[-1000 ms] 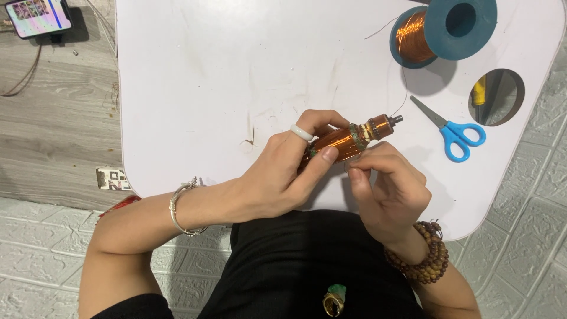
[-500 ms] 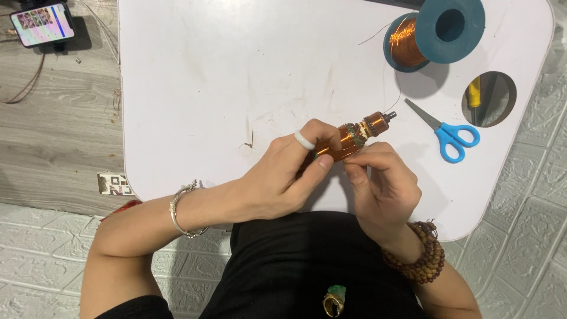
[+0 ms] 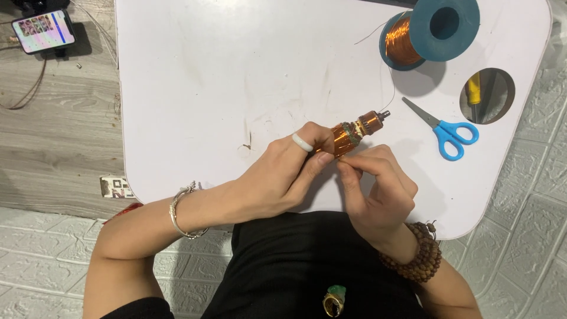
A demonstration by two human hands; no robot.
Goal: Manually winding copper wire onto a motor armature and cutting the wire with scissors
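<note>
My left hand (image 3: 283,177) grips a small motor armature (image 3: 354,131) wound with copper wire, its metal shaft pointing up and right over the white table (image 3: 224,82). A white ring sits on the left thumb. My right hand (image 3: 375,192) is just below the armature, its thumb and forefinger pinched together against the winding, apparently on a thin wire too fine to make out. A thin copper wire runs from the armature up to a blue spool of copper wire (image 3: 422,32) at the table's far right.
Blue-handled scissors (image 3: 446,131) lie right of the armature. A round hole in the table (image 3: 487,95) shows a yellow-handled tool below. A phone (image 3: 44,31) with a lit screen lies on the wooden floor at far left.
Both hands and the armature have kept their grip and barely moved relative to the table; the view has shifted slightly, and the right fingers stay pinched at the winding.
</note>
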